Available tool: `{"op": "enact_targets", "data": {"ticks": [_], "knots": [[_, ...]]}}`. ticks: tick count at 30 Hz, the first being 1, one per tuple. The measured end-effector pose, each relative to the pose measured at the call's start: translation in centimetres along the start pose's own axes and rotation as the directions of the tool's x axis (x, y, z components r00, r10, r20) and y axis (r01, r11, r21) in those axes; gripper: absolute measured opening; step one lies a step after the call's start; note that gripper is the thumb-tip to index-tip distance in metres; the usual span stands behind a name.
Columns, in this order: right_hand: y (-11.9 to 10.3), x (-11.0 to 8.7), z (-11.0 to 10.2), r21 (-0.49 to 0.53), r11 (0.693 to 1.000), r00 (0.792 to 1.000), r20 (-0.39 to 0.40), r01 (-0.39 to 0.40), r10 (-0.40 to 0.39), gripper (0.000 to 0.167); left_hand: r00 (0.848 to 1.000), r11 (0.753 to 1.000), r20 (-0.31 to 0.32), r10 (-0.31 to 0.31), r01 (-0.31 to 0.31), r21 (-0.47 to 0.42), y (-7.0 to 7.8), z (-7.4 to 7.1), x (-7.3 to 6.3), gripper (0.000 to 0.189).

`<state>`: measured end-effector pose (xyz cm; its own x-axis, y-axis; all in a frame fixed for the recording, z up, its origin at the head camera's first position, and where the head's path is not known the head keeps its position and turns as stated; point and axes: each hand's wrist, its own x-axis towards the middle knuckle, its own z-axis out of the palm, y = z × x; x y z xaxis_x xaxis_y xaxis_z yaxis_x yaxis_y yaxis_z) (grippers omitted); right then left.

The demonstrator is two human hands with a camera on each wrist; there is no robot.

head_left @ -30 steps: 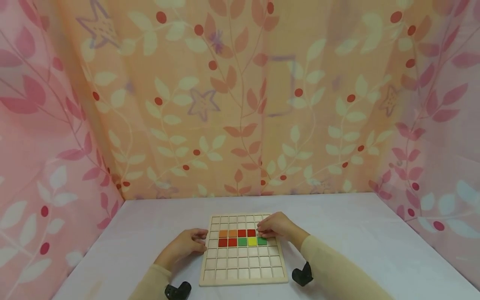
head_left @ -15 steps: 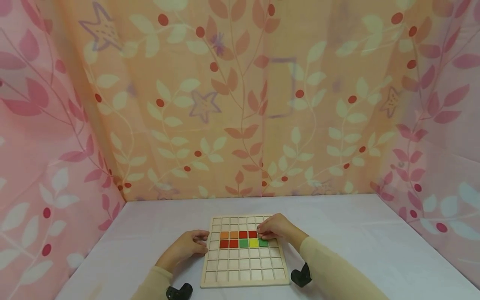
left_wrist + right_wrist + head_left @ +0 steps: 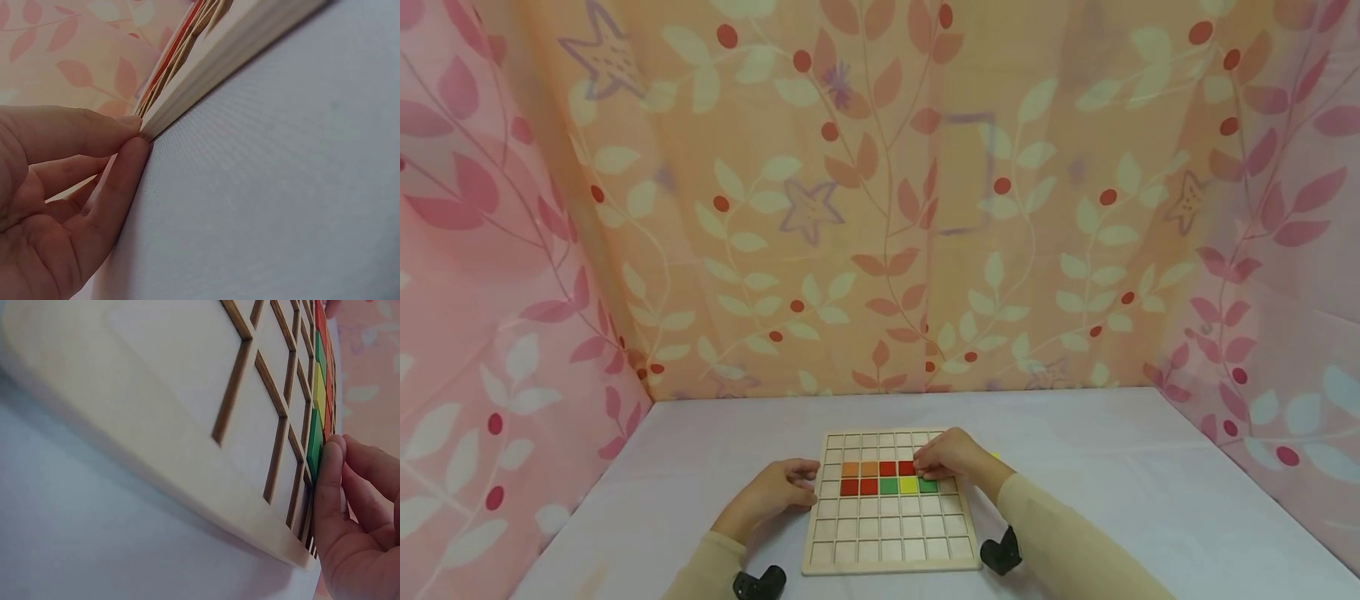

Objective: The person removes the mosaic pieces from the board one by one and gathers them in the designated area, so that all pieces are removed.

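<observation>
Probably we're mid-placement, right hand (image 3: 953, 455) narrow by the end green tile (image 3: 928, 486) (load, if any, hidden), left hand (image 3: 775, 490) loose against the board (image 3: 891, 570); next likely calls for gentle seating.

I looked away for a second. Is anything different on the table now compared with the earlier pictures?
Very little: a small yellow patch now shows just beyond the right wrist; I can't tell what it is or whether it moved. Neither hand visibly took hold of or let go of anything. The left hand stays at the board's left edge, the right hand over its right side, and the visible coloured tiles are unchanged.
</observation>
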<state>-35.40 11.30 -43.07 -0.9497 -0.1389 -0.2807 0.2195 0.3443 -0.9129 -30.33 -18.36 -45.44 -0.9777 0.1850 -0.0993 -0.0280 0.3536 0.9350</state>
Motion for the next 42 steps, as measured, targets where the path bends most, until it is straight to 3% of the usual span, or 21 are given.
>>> {"op": "enact_targets", "data": {"ticks": [12,23,30,42], "knots": [[-0.05,0.21,0.06,-0.002,1.000,1.000,-0.002,-0.029,0.029,0.010,1.000,0.999,-0.016,-0.012,0.013,0.045,-0.21,0.17,0.26,0.058],[0.01,0.45,0.12,-0.015,1.000,1.000,-0.001,-0.023,0.023,0.008,1.000,1.000,-0.005,-0.010,0.010,0.024,-0.17,0.13,0.22,0.058],[-0.24,0.29,0.18,-0.002,1.000,1.000,0.001,-0.017,0.017,0.009,0.999,0.999,-0.034,-0.034,0.035,0.017,0.08,0.25,0.08,0.056],[-0.16,0.34,0.41,-0.032,0.999,0.997,-0.076,-0.007,0.004,0.009,0.997,0.999,-0.056,-0.050,0.050,0.006,0.06,0.40,0.12,0.056]]}}
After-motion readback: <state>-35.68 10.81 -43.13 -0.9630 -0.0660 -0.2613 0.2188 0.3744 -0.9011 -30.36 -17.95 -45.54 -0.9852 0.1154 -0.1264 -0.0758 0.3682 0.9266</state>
